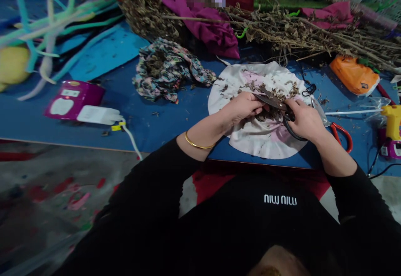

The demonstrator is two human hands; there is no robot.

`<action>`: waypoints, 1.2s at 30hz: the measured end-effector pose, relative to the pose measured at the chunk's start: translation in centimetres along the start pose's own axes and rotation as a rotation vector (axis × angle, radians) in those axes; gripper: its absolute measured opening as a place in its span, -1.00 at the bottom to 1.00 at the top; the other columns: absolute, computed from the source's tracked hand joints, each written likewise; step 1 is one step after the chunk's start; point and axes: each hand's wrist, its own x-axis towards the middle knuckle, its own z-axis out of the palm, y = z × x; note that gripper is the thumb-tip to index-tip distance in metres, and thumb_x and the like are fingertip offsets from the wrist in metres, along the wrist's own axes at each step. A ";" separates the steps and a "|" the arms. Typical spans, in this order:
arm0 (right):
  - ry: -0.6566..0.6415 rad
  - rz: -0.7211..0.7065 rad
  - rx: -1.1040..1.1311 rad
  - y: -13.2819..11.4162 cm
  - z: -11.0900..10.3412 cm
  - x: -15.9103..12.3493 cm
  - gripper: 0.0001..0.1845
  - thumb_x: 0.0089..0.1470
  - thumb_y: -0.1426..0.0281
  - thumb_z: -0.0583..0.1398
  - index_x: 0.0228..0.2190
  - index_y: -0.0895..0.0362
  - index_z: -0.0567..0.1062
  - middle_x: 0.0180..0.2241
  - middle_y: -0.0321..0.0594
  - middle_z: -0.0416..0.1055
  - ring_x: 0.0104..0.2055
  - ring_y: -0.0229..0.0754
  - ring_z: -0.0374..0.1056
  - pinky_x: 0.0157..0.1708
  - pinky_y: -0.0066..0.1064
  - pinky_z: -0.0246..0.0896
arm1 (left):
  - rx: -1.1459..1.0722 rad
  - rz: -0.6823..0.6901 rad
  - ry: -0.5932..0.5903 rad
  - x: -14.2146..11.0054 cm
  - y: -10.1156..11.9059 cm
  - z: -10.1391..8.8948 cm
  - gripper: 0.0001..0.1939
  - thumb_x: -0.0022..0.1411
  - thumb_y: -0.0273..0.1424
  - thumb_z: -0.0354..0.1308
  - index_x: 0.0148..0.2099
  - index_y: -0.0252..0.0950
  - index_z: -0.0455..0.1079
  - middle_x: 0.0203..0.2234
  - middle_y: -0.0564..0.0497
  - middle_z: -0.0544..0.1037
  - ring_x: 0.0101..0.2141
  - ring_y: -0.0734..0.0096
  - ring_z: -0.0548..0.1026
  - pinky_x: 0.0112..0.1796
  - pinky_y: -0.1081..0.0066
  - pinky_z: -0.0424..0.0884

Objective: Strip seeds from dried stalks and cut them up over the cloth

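My right hand (305,119) is closed round the black handles of a pair of scissors (272,101), whose blades point left over a round white paper plate (260,140) strewn with dried plant bits. My left hand (242,106) is closed in a pinch at the blade tips, holding a small dried piece that I cannot make out clearly. A gold bangle (197,143) circles my left wrist. Both hands hover just above the plate on the blue table (163,117).
Red-handled scissors (340,134) lie right of the plate, a yellow glue gun (391,121) further right. Behind lie dried branches (297,31), magenta cloth (209,27), a floral cloth (167,69) and an orange bag (354,74). A purple box (73,99) and white adapter (98,115) sit left.
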 end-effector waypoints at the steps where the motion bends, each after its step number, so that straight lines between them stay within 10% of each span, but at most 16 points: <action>1: -0.006 0.000 0.001 0.0 0.0 0.0 -0.37 0.16 0.27 0.09 0.23 0.17 0.41 0.04 0.11 0.51 -0.08 0.15 0.46 -0.23 -0.21 0.26 | 0.001 -0.002 0.002 -0.1 0.1 0.0 -0.74 0.35 -0.59 0.05 -0.35 -0.34 0.51 -0.69 0.15 0.23 -0.70 0.68 0.03 -0.59 0.50 -0.06; 36: 0.049 -0.006 0.093 1.1 0.3 0.1 -0.38 0.12 0.32 0.10 0.21 0.14 0.46 0.05 0.02 0.57 -0.05 0.13 0.48 -0.18 -0.21 0.26 | 0.009 0.062 0.079 -0.3 0.2 0.0 -0.74 0.43 -0.46 0.15 -0.35 -0.38 0.50 -0.69 0.17 0.31 -0.72 0.71 0.15 -0.65 0.58 0.01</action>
